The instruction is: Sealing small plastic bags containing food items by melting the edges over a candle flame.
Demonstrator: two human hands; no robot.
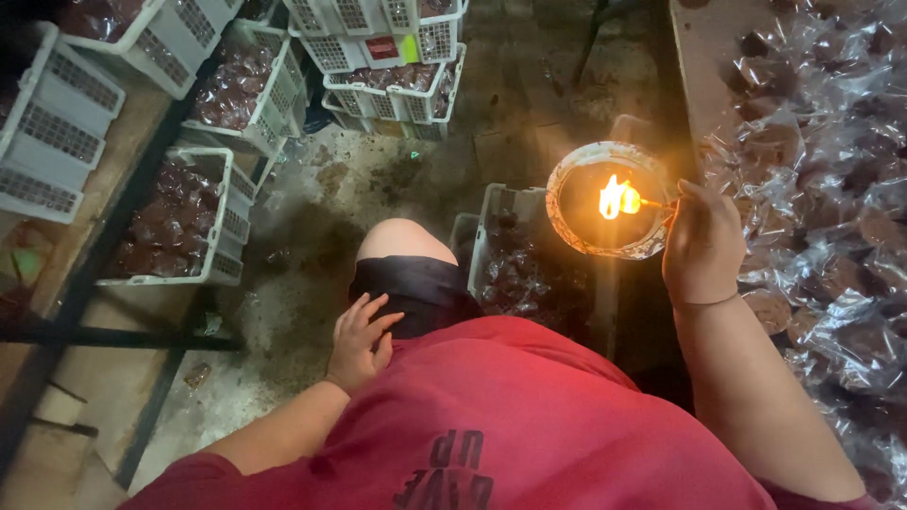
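Lit stick pinched in right hand, flame over round bowl; left hand loose.

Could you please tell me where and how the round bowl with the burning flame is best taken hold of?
Probably grip the bowl by its outer rim on the near left side, coming from below: the flame burns mid-bowl, and the right hand occupies the right edge.
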